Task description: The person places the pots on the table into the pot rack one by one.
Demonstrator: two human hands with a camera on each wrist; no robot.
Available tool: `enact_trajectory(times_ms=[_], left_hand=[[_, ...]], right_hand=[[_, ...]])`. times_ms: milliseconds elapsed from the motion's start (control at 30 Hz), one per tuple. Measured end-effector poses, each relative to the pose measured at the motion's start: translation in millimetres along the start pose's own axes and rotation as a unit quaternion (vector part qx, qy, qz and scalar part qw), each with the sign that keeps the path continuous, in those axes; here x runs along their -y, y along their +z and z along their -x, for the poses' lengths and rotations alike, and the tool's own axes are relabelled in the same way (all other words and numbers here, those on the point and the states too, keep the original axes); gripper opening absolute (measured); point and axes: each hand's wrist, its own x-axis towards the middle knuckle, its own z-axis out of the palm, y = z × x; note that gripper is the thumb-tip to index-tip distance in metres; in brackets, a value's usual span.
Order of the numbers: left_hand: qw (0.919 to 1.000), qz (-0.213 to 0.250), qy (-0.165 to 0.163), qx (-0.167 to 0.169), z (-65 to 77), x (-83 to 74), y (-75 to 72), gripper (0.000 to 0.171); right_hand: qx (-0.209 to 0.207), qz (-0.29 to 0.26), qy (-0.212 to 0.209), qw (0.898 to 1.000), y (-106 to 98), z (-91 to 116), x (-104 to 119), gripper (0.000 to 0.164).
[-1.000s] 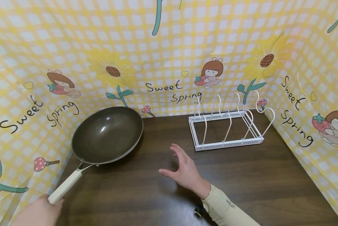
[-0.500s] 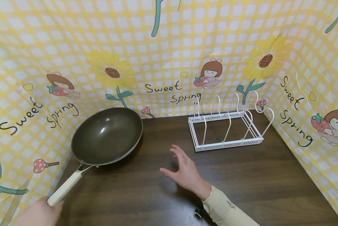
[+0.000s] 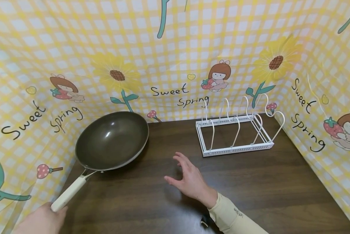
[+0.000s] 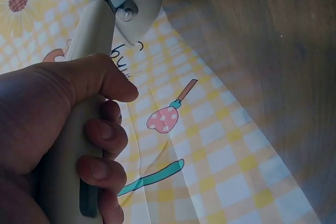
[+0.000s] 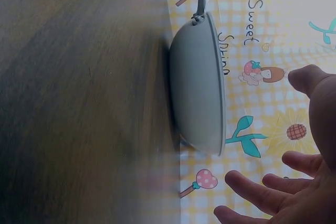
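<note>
A wok (image 3: 112, 141) with a dark inside, a pale outside and a cream handle (image 3: 68, 192) is at the left of the wooden table. My left hand (image 3: 40, 219) grips that handle, thumb and fingers wrapped round it in the left wrist view (image 4: 86, 124). The right wrist view shows the wok's pale side (image 5: 197, 85) low at the table; whether its base touches I cannot tell. My right hand (image 3: 191, 178) is held over the middle of the table, thumb and fingers spread, holding nothing. It is between the wok and a white wire rack (image 3: 234, 149).
The rack, with several upright curved dividers, stands at the back right of the dark wooden table (image 3: 163, 208). A yellow checked cloth (image 3: 175, 39) with printed figures hangs along the back and both sides. A small dark object (image 3: 205, 221) shows by the right sleeve.
My right hand has dipped slightly toward me, its fingertips a little lower. The left hand, the wok and the rack stay practically where they were.
</note>
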Motion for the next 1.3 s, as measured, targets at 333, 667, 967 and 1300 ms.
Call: enact_trajectory(times_ms=[333,667,967,1300], left_hand=[[0.9988,-0.003,-0.031,-0.037,3.1,-10.9,4.0,0.049],[0.9999,0.011,0.002,0.011,26.2,-48.6,9.2,0.051],[0.9938,0.075,0.069,0.044,34.7,-84.9,23.9,0.059],[0.9717,0.208,0.076,0.081,38.9,-120.6,34.4,0.058]], right_hand=[[0.010,0.001,-0.004,1.000,4.0,-2.3,4.0,0.072],[0.064,-0.045,-0.023,0.997,22.5,-6.8,19.0,0.069],[0.140,-0.172,0.061,0.973,33.6,-24.0,34.5,0.062],[0.173,-0.217,0.062,0.959,38.1,-27.4,53.0,0.060]])
